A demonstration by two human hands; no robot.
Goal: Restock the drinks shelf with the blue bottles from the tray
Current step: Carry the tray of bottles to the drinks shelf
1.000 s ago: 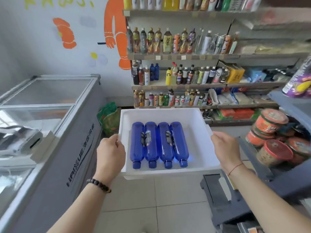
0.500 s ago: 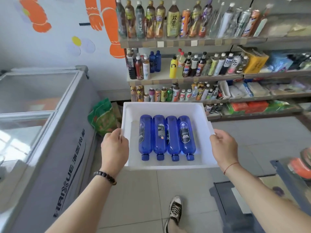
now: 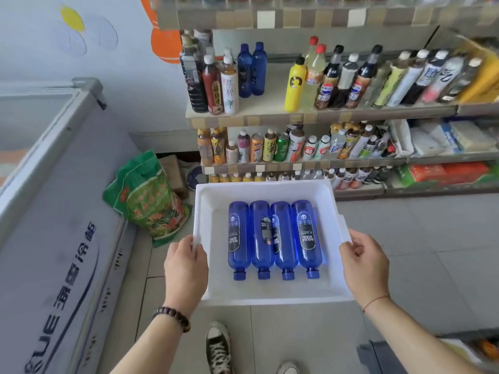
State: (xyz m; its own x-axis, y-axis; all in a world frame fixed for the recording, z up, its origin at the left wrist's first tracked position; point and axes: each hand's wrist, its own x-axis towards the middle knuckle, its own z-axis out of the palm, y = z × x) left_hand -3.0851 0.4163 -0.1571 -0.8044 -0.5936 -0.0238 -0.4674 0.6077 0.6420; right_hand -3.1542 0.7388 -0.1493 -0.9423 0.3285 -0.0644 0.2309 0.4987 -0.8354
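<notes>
I carry a white foam tray (image 3: 267,296) in front of me at waist height. My left hand (image 3: 186,268) grips its left rim and my right hand (image 3: 363,264) grips its right rim. Several blue bottles (image 3: 274,238) lie side by side in the tray, caps towards me. Ahead stands the drinks shelf (image 3: 270,116), where two upright blue bottles (image 3: 251,70) stand at the back with a bare patch of shelf in front of them.
A chest freezer (image 3: 48,238) runs along my left. A green printed sack (image 3: 151,201) leans on the floor between freezer and shelf. Lower shelves (image 3: 297,166) hold many small drinks. My shoes (image 3: 217,346) show on the grey tiled floor below the tray.
I have walked closer to the shelf with the tray held in both hands. The shelf now looms larger and the cup noodle rack on the right has left the view.
</notes>
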